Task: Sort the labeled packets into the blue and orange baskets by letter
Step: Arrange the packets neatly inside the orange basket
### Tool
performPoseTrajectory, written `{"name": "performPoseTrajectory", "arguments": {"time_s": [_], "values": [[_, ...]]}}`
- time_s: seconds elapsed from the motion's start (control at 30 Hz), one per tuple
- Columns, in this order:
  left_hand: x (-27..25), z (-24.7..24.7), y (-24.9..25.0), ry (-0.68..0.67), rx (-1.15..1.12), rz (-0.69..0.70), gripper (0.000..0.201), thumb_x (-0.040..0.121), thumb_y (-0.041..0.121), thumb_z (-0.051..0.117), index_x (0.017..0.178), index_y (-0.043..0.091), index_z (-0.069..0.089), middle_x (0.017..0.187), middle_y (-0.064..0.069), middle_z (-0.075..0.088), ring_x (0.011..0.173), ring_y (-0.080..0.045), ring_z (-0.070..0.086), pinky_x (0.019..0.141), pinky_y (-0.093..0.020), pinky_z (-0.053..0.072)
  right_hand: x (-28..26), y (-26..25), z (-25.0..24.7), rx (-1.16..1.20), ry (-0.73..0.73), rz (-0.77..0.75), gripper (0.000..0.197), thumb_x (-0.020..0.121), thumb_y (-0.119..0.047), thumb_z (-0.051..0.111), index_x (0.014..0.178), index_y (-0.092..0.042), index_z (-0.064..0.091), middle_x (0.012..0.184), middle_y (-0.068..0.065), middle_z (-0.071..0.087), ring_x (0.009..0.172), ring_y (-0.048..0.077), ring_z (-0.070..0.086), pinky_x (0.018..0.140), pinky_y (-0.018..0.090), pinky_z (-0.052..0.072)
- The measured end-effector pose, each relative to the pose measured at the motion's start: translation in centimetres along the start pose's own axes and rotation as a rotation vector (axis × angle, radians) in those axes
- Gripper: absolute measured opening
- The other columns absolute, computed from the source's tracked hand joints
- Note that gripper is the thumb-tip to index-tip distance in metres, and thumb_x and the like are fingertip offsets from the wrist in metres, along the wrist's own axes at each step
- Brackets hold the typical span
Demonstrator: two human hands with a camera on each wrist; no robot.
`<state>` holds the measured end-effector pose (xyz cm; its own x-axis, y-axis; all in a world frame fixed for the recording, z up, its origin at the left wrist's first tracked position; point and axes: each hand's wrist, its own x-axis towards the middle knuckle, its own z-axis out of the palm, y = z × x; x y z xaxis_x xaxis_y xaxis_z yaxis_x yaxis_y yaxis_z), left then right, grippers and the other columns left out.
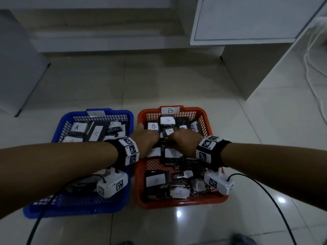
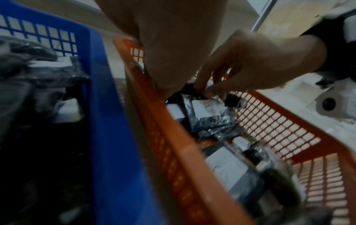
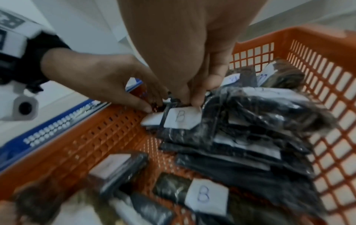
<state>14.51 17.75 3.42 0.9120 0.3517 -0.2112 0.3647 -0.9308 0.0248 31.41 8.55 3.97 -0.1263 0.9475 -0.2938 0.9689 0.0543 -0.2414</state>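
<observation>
Both hands reach into the middle of the orange basket (image 1: 203,112), which carries a B tag. In the right wrist view my right hand (image 3: 192,99) pinches the top edge of a dark packet with a B label (image 3: 181,118). Beside it my left hand (image 3: 152,105) pinches the edge of the neighbouring packet (image 3: 152,120), whose white label shows no readable letter. Seen from the head camera, the left hand (image 1: 148,138) and right hand (image 1: 184,140) sit knuckle to knuckle. The blue basket (image 1: 113,114) on the left holds A packets (image 1: 77,127). One A packet (image 1: 179,193) lies at the orange basket's near edge.
The two baskets stand side by side on a glossy tiled floor (image 1: 177,82). Black cables (image 1: 276,206) run from the wrist cameras across the floor towards me. White cabinets (image 1: 244,23) stand behind, and a white cord (image 1: 311,82) hangs at the right.
</observation>
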Motion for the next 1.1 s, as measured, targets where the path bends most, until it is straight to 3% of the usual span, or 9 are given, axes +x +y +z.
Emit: {"name": "performPoseTrajectory", "arguments": {"time_s": [0.1, 0.2, 0.27, 0.4, 0.63, 0.77, 0.9, 0.97, 1.1], "values": [[-0.3, 0.3, -0.3, -0.003, 0.082, -0.041, 0.014, 0.094, 0.025, 0.053, 0.083, 0.027, 0.045, 0.098, 0.001, 0.068, 0.094, -0.024, 0.062, 0.092, -0.041, 0.027, -0.7, 0.1, 0.4, -0.021, -0.023, -0.063, 0.024, 0.091, -0.028, 0.066, 0.111, -0.013, 0.068, 0.111, 0.009, 0.065, 0.096, 0.027, 0.066, 0.078, 0.037, 0.056], [0.1, 0.6, -0.4, -0.038, 0.120, -0.064, 0.014, 0.088, 0.034, 0.056, 0.081, 0.024, 0.049, 0.089, 0.004, 0.067, 0.087, -0.020, 0.061, 0.092, -0.042, 0.026, -1.2, 0.2, 0.8, -0.151, -0.114, -0.125, 0.051, 0.079, -0.048, 0.076, 0.118, -0.016, 0.065, 0.119, 0.004, 0.063, 0.100, 0.025, 0.063, 0.079, 0.033, 0.051], [0.4, 1.0, -0.5, -0.077, 0.128, -0.057, 0.020, 0.083, 0.044, 0.058, 0.083, 0.024, 0.057, 0.083, 0.007, 0.065, 0.083, -0.018, 0.060, 0.092, -0.044, 0.026, -1.4, 0.2, 1.0, -0.241, -0.147, -0.165, 0.057, 0.077, -0.043, 0.079, 0.125, -0.016, 0.062, 0.125, 0.004, 0.059, 0.104, 0.026, 0.062, 0.079, 0.034, 0.049], [1.0, 2.2, -0.5, -0.045, 0.182, -0.015, 0.023, 0.086, 0.046, 0.055, 0.087, 0.024, 0.061, 0.084, 0.006, 0.066, 0.084, -0.020, 0.061, 0.087, -0.044, 0.024, -1.2, 0.0, 1.5, -0.237, -0.069, -0.173, 0.034, 0.088, -0.032, 0.068, 0.116, -0.013, 0.063, 0.119, 0.006, 0.059, 0.095, 0.025, 0.063, 0.069, 0.030, 0.042], [1.0, 2.7, -0.2, -0.016, 0.262, -0.015, 0.013, 0.090, 0.036, 0.058, 0.097, 0.026, 0.062, 0.100, 0.004, 0.065, 0.093, -0.020, 0.060, 0.084, -0.040, 0.030, -1.1, 0.2, 0.8, -0.192, -0.048, -0.165, 0.021, 0.090, -0.029, 0.066, 0.104, -0.014, 0.069, 0.109, 0.005, 0.063, 0.093, 0.026, 0.064, 0.074, 0.038, 0.055], [0.9, 1.8, -0.2, 0.021, 0.190, 0.048, 0.016, 0.088, 0.039, 0.061, 0.097, 0.025, 0.063, 0.099, 0.006, 0.064, 0.093, -0.018, 0.060, 0.086, -0.040, 0.032, -1.5, -0.4, 1.0, -0.006, -0.097, -0.202, 0.021, 0.094, -0.034, 0.061, 0.098, -0.016, 0.072, 0.092, 0.003, 0.071, 0.078, 0.020, 0.067, 0.072, 0.039, 0.059], [0.2, 0.8, -1.0, 0.010, 0.156, 0.088, 0.025, 0.091, 0.047, 0.052, 0.089, 0.025, 0.063, 0.089, 0.008, 0.067, 0.086, -0.016, 0.061, 0.089, -0.039, 0.035, -1.8, -2.3, 3.1, 0.208, -0.309, 0.012, 0.043, 0.087, -0.057, 0.066, 0.085, -0.014, 0.069, 0.079, 0.000, 0.069, 0.070, 0.017, 0.067, 0.069, 0.034, 0.059], [-0.1, 0.7, -1.5, 0.028, 0.130, 0.100, 0.014, 0.088, 0.040, 0.056, 0.083, 0.027, 0.058, 0.085, 0.011, 0.063, 0.085, -0.013, 0.058, 0.087, -0.036, 0.031, -1.9, -2.8, 3.8, 0.317, -0.334, 0.084, 0.034, 0.082, -0.046, 0.076, 0.093, -0.014, 0.072, 0.089, 0.000, 0.074, 0.076, 0.014, 0.069, 0.072, 0.032, 0.060], [-0.7, 0.5, -2.3, -0.004, -0.015, 0.071, 0.009, 0.086, 0.034, 0.060, 0.080, 0.030, 0.055, 0.084, 0.014, 0.061, 0.087, -0.010, 0.056, 0.088, -0.037, 0.025, -1.6, -1.5, 2.5, 0.643, -0.401, 0.167, 0.018, 0.083, -0.022, 0.080, 0.097, -0.014, 0.070, 0.091, 0.007, 0.077, 0.061, 0.007, 0.068, 0.068, 0.027, 0.058]]}}
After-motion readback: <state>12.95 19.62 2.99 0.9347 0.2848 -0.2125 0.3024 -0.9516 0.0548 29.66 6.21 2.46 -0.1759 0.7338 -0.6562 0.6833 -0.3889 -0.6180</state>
